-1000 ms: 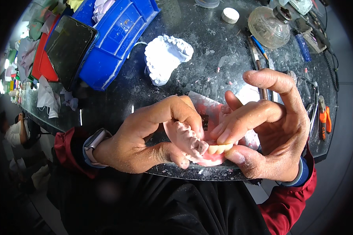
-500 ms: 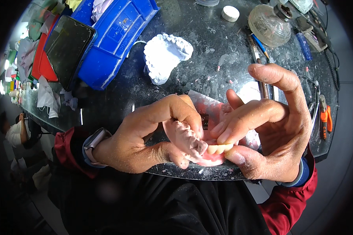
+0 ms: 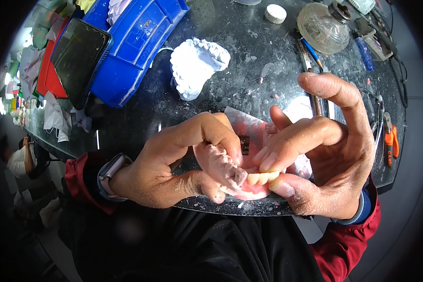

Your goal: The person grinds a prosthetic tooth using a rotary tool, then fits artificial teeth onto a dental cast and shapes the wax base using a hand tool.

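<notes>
Between both hands, above the bench's near edge, is a pinkish plaster dental model [image 3: 219, 164] with a row of yellowish artificial teeth [image 3: 262, 178] set in pink wax at its right side. My left hand [image 3: 174, 162] is closed round the model's left part, thumb beneath and index finger curled over the top. With thumb and fingers my right hand [image 3: 324, 155] pinches the artificial teeth at the model's right end; one finger of it is raised and bent. Under the hands lies a clear sheet with pink pieces [image 3: 249, 124], partly hidden. A white plaster dental cast [image 3: 195, 66] rests beyond my left hand.
A blue bin [image 3: 131, 51] stands at the far left, with a dark phone or tablet [image 3: 80, 58] leaning on it. At the far right are a glass spirit lamp [image 3: 322, 30], a white cap [image 3: 275, 14], long tools [image 3: 315, 66] and orange-handled pliers [image 3: 391, 141].
Both hands keep the same grip on the model and teeth. The view has shifted very slightly; nothing has been let go or picked up.
</notes>
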A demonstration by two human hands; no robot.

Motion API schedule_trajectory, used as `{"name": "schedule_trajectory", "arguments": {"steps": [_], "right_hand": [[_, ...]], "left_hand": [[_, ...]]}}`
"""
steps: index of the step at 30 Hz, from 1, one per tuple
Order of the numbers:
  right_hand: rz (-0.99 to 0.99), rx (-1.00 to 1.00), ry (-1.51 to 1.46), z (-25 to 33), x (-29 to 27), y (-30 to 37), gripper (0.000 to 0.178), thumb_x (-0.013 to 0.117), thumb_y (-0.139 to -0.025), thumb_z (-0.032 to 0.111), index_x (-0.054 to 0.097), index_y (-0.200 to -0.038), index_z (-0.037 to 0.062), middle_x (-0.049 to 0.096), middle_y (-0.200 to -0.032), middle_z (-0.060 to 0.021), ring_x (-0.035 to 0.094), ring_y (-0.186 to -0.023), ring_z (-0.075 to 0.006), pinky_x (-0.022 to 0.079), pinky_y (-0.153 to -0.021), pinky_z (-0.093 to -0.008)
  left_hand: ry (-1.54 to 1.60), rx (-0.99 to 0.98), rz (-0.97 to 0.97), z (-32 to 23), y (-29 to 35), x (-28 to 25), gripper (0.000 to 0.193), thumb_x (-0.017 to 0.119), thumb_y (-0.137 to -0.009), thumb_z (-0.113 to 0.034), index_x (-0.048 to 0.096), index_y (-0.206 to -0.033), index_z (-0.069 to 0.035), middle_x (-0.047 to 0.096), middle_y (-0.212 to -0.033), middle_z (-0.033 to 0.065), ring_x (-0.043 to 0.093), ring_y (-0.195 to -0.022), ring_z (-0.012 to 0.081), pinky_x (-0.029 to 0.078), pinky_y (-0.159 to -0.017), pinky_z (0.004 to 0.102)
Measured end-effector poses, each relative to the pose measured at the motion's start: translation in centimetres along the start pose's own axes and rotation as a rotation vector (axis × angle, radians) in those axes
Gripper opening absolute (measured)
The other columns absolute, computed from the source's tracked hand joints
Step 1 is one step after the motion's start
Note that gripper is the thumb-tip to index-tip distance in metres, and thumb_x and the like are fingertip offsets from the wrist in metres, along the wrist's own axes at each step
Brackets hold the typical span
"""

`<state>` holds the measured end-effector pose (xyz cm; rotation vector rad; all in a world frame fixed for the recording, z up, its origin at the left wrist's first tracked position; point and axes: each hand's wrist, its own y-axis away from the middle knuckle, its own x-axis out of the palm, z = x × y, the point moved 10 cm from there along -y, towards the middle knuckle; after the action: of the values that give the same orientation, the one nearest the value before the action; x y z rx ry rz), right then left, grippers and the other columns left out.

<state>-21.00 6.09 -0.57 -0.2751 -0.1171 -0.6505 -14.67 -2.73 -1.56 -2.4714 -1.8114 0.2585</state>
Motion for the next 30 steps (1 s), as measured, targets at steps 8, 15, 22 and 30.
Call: {"name": "schedule_trajectory", "arguments": {"steps": [8,15,22,30], "right_hand": [[-0.048,-0.138,0.022,1.0,0.6,0.0,0.079,0.070,-0.063,0.001,0.021,-0.123,-0.0124,0.062,-0.071,-0.0088,0.063,-0.076,-0.0187,0.037,-0.095,-0.0322],[0.080,0.067,0.108,-0.2,0.9,-0.5,0.081,0.072,-0.063,0.005,0.020,-0.123,-0.0130,0.062,-0.070,-0.0086,0.064,-0.074,-0.0198,0.039,-0.093,-0.0337],[0.051,0.096,0.096,0.1,0.5,-0.9,0.083,0.072,-0.063,0.008,0.019,-0.124,-0.0127,0.062,-0.069,-0.0089,0.063,-0.074,-0.0200,0.039,-0.093,-0.0344],[-0.064,0.149,0.077,0.1,0.3,-0.4,0.085,0.071,-0.065,0.008,0.014,-0.126,-0.0119,0.062,-0.070,-0.0086,0.063,-0.074,-0.0185,0.039,-0.093,-0.0338]], "left_hand": [[0.102,-0.053,0.048,0.2,0.3,0.2,0.035,0.068,-0.072,-0.015,0.047,-0.098,-0.003,0.051,-0.092,0.0032,0.048,-0.081,0.0109,0.038,-0.072,0.0250],[0.133,-0.074,0.025,0.4,0.5,0.1,0.036,0.069,-0.071,-0.016,0.048,-0.097,-0.004,0.051,-0.092,0.0030,0.049,-0.081,0.0117,0.039,-0.072,0.0252],[0.091,-0.042,0.057,0.1,0.3,0.3,0.038,0.068,-0.072,-0.018,0.047,-0.100,-0.004,0.051,-0.094,0.0038,0.050,-0.085,0.0124,0.038,-0.079,0.0285],[0.115,-0.023,0.038,0.1,0.5,0.3,0.035,0.064,-0.076,-0.020,0.047,-0.101,-0.002,0.052,-0.095,0.0050,0.050,-0.086,0.0134,0.036,-0.084,0.0310]]}}
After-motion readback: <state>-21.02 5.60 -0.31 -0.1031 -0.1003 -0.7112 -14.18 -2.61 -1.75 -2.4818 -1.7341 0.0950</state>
